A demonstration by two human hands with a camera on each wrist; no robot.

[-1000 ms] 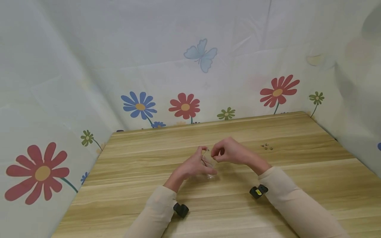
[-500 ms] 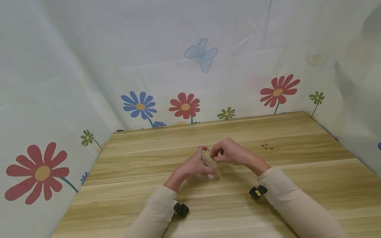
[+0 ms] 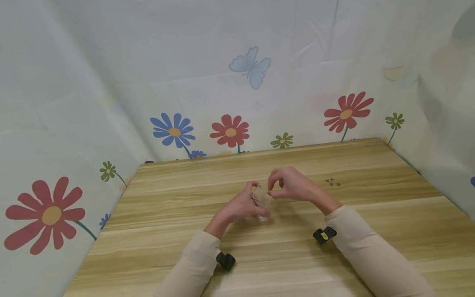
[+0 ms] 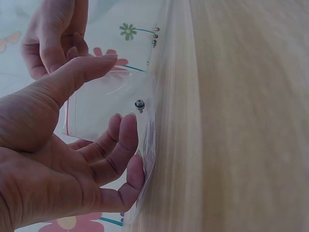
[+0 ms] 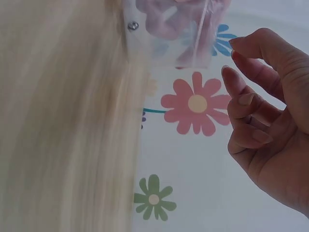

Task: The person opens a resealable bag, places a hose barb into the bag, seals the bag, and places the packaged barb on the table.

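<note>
A small clear zip bag with a red line along its mouth is held by my left hand, the thumb on one side and curled fingers on the other. A small metal screw with a dark ring round it lies low inside the bag; the right wrist view shows it too. Just right of the bag's mouth is my right hand. Its fingers are loosely bent, and a gap shows between the thumb and index fingertip, with nothing between them.
Several small screws lie together on the wooden table, right of and beyond the right hand. A white curtain printed with flowers hangs behind the table's far edge and along both sides.
My right hand has drawn back from the bag's mouth, moving slightly up and right, and its fingertips have parted. The left hand and the bag have stayed in place.
</note>
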